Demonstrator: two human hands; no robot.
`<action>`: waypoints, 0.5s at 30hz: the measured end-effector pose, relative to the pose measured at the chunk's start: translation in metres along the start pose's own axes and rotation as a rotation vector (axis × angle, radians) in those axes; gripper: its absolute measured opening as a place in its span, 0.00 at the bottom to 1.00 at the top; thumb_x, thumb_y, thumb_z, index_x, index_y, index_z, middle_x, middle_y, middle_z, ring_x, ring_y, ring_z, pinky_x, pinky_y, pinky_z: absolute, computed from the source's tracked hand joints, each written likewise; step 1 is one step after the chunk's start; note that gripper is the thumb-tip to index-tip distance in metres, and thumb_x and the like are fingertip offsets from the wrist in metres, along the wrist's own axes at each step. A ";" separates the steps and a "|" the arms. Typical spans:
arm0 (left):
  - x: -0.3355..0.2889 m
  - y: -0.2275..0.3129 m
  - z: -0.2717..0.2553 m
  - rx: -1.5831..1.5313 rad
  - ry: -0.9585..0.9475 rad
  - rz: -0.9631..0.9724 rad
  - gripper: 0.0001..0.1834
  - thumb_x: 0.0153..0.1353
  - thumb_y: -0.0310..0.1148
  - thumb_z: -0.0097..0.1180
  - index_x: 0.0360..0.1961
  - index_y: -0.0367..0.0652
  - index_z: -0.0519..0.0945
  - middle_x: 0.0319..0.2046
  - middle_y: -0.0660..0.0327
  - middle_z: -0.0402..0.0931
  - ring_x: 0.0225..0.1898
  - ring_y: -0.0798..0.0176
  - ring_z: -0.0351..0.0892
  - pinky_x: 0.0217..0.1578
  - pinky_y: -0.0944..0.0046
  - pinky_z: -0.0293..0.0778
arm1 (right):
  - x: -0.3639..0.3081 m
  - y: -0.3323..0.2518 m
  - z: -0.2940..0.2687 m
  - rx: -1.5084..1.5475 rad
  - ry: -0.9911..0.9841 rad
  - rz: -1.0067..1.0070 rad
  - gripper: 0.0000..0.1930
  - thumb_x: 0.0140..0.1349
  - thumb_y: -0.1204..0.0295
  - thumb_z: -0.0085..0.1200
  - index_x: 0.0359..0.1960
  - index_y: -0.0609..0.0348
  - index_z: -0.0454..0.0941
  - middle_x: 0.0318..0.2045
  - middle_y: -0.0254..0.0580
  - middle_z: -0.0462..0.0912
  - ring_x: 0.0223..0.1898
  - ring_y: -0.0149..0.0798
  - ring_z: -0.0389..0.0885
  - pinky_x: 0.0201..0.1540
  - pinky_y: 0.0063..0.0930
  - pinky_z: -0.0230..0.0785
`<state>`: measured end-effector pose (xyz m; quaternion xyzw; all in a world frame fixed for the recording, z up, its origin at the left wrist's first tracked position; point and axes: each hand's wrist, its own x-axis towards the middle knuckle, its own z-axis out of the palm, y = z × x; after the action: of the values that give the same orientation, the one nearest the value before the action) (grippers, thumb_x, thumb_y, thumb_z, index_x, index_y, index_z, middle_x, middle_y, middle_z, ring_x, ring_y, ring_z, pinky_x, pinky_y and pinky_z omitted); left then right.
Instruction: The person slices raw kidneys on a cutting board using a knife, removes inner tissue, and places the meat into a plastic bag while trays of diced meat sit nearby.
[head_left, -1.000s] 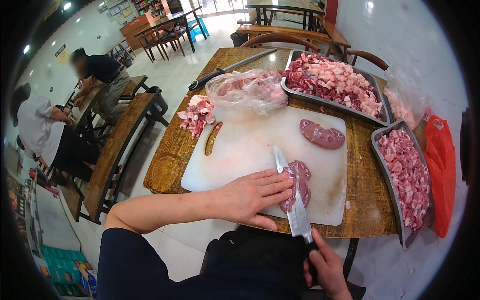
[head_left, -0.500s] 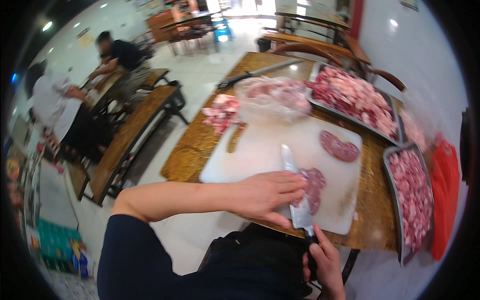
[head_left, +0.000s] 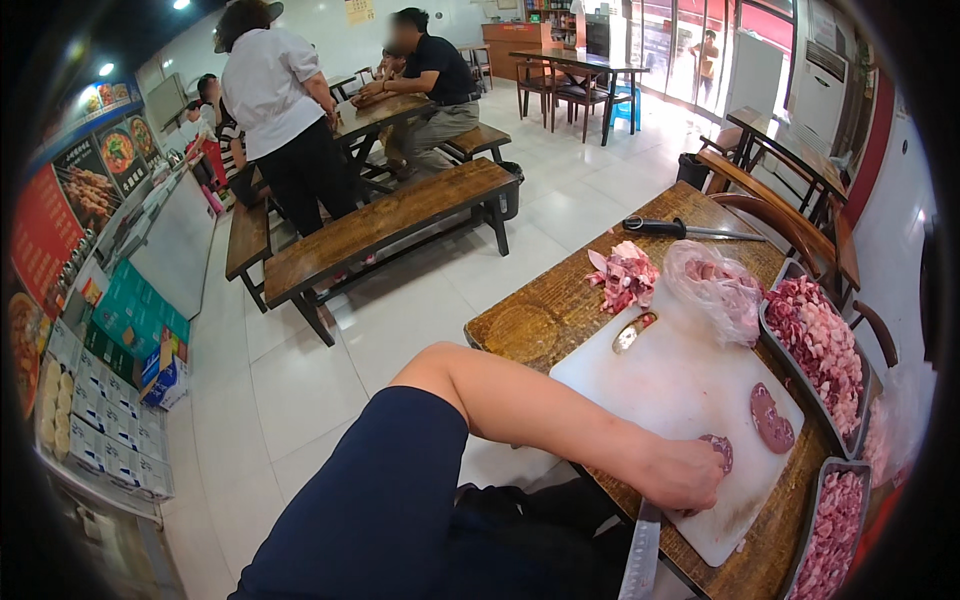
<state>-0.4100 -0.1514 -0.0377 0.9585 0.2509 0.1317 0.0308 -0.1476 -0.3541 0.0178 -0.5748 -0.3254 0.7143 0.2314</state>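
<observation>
On the near part of a white cutting board (head_left: pixel 680 385), the left hand (head_left: pixel 685 475) lies low over a dark red slab of meat (head_left: pixel 720 452), with the fingers bent together at its edge. The fingertips are mostly hidden, so I cannot tell whether they pinch the slab or only press on it. The right hand is outside the view, and its state I cannot tell. The blade of a knife (head_left: pixel 642 558) points up from the lower edge, just beside the left wrist, which hides its tip.

To the right of the hand, a second dark red slab (head_left: pixel 770 418), curved like a bean, lies flat on the board, apart from the first. The board lies on a brown wooden counter (head_left: pixel 530 325). Beyond its slot there is a heap of pink and white scraps (head_left: pixel 625 275), and next to it a clear bag of meat (head_left: pixel 715 290). Behind them lies a sharpening rod (head_left: pixel 690 230) with a black handle. Along the right side stand two metal trays (head_left: pixel 810 515), filled with cut meat.
</observation>
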 end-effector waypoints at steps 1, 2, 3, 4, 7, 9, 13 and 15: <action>0.002 0.000 0.004 0.008 -0.023 -0.012 0.08 0.54 0.34 0.57 0.24 0.41 0.81 0.27 0.54 0.80 0.35 0.49 0.80 0.35 0.52 0.74 | 0.001 0.003 -0.013 -0.044 -0.007 -0.024 0.30 0.71 0.68 0.47 0.73 0.59 0.57 0.19 0.27 0.68 0.17 0.22 0.60 0.20 0.16 0.55; 0.001 -0.005 0.001 -0.091 -0.002 -0.005 0.07 0.53 0.33 0.57 0.24 0.40 0.81 0.27 0.54 0.80 0.34 0.49 0.80 0.34 0.51 0.74 | 0.003 0.005 -0.024 -0.078 -0.011 -0.048 0.30 0.71 0.68 0.48 0.73 0.58 0.57 0.20 0.27 0.68 0.17 0.22 0.60 0.20 0.16 0.55; -0.002 -0.013 -0.005 -0.213 0.025 0.022 0.06 0.52 0.32 0.58 0.24 0.40 0.81 0.26 0.54 0.80 0.33 0.48 0.80 0.33 0.51 0.74 | 0.000 0.001 -0.027 -0.143 0.005 -0.081 0.30 0.70 0.68 0.48 0.73 0.58 0.58 0.21 0.27 0.69 0.17 0.22 0.61 0.20 0.15 0.54; -0.007 -0.023 -0.014 -0.334 0.050 0.045 0.06 0.52 0.31 0.58 0.24 0.40 0.81 0.26 0.53 0.80 0.32 0.47 0.80 0.32 0.51 0.74 | -0.001 -0.003 -0.031 -0.210 0.018 -0.111 0.30 0.70 0.67 0.49 0.73 0.58 0.59 0.22 0.27 0.69 0.18 0.21 0.61 0.20 0.15 0.53; -0.001 -0.053 -0.055 -0.387 0.211 -0.094 0.06 0.50 0.23 0.60 0.30 0.38 0.77 0.26 0.51 0.76 0.35 0.48 0.82 0.36 0.52 0.77 | -0.026 0.012 -0.049 -0.018 0.215 -0.137 0.31 0.68 0.67 0.52 0.72 0.59 0.61 0.22 0.29 0.70 0.17 0.22 0.62 0.19 0.15 0.53; -0.031 -0.052 -0.117 -0.664 0.155 -0.580 0.05 0.58 0.17 0.53 0.29 0.34 0.70 0.25 0.55 0.74 0.36 0.60 0.88 0.34 0.61 0.81 | -0.002 -0.003 -0.054 0.076 0.138 -0.255 0.33 0.68 0.65 0.54 0.72 0.59 0.59 0.20 0.31 0.71 0.16 0.24 0.64 0.18 0.16 0.53; -0.078 -0.088 -0.167 -0.603 0.530 -0.785 0.03 0.60 0.17 0.51 0.33 0.35 0.74 0.31 0.60 0.81 0.37 0.66 0.86 0.36 0.68 0.80 | 0.069 0.016 -0.122 -0.096 0.130 -0.565 0.33 0.70 0.63 0.53 0.73 0.59 0.58 0.21 0.34 0.75 0.14 0.25 0.65 0.16 0.16 0.54; -0.087 -0.129 -0.160 -0.446 0.467 -0.874 0.04 0.60 0.20 0.53 0.36 0.34 0.78 0.32 0.56 0.82 0.38 0.62 0.84 0.41 0.65 0.78 | 0.073 -0.020 -0.106 -0.191 0.161 -0.540 0.31 0.71 0.63 0.51 0.72 0.59 0.59 0.20 0.33 0.75 0.13 0.24 0.65 0.15 0.16 0.54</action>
<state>-0.5867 -0.0821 0.0798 0.6803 0.5923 0.3661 0.2288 -0.0621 -0.2681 -0.0303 -0.5416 -0.5128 0.5452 0.3828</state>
